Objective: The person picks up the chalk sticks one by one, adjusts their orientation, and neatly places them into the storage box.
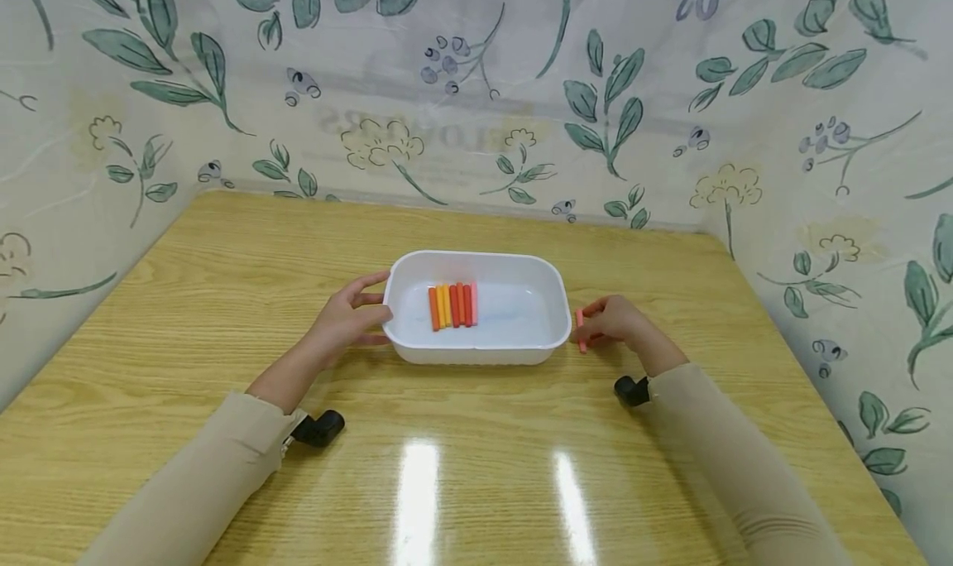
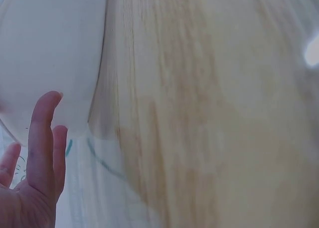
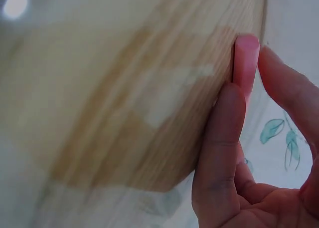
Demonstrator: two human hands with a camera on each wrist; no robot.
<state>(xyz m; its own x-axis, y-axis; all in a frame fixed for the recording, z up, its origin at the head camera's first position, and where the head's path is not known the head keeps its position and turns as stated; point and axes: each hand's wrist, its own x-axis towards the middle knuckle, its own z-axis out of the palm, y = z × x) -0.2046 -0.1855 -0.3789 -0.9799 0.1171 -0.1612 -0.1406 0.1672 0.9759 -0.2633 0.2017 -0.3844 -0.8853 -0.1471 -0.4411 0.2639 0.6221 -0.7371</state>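
A white plastic tub (image 1: pixel 480 357) stands on the table. Inside it, toward the left, several crayons (image 1: pixel 453 305) in orange, yellow, red and pink lie side by side in a row. My left hand (image 1: pixel 344 316) rests against the tub's left end, fingers spread along the outside wall and thumb by the rim. The left wrist view shows those fingers (image 2: pixel 42 143) extended close to the white wall. Just right of the tub, my right hand (image 1: pixel 616 321) pinches a pink crayon (image 3: pixel 245 61) between thumb and fingers, low over the tabletop.
The wood-grain table (image 1: pixel 476 434) extends around the tub, with bright light reflections near its front. A floral-patterned sheet (image 1: pixel 476 119) hangs behind and along the sides. Black wrist devices (image 1: pixel 318 429) stick out from both beige sleeves (image 1: pixel 208 475).
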